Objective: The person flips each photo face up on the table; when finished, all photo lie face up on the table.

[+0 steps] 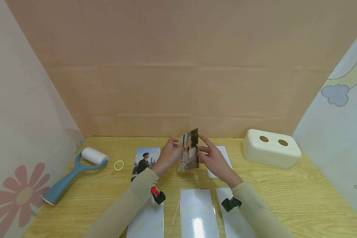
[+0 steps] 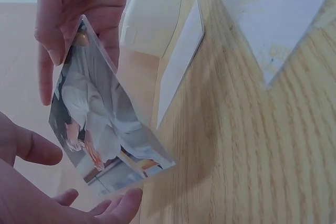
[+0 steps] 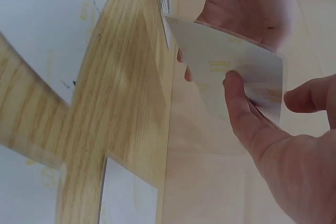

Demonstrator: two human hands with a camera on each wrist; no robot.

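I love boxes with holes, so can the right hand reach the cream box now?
Probably yes: only a flat white card and tabletop lie between the right hand and the cream box. It would need to leave the photo first.

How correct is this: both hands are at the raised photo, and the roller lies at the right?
Wrong side: in the head view, the roller lies at the left. The left hand and right hand are indeed at the raised photo.

Two photos (image 1: 189,152), apparently four white cards (image 1: 194,208), one roller (image 1: 64,183), ring (image 1: 115,166) and box (image 1: 267,153).
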